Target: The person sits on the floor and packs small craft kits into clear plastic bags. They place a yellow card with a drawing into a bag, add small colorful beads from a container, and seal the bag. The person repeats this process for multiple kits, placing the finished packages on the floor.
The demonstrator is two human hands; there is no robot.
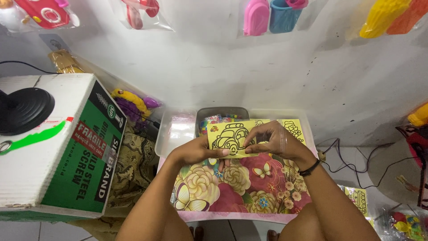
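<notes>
**Two hands hold a yellow car card over a flowered bench**

At the far left, at about 9 o'clock, a large cardboard box with a white top and a green side stands beside the bench. On its top sit a round black base and a bright green plastic strip. Just right of the box, at 10 o'clock from the hands, a yellow and purple toy lies against the wall.

In the middle, the bench is covered with a cloth showing big flowers and butterflies. The left hand is closed on the lower left corner of a yellow card with a black car outline, thumb on the front and the other fingers behind. The card is lifted a little above the bench, upright and facing the camera. The right hand pinches the right edge of the same card with thumb and fingertips together; a black band is on that wrist.

Behind the card, at 12 o'clock, a grey container with colourful small items stands inside a clear plastic tray. Another yellow card shows just right of the right hand. At 4 o'clock, on the floor, lies a packed yellow card.
</notes>
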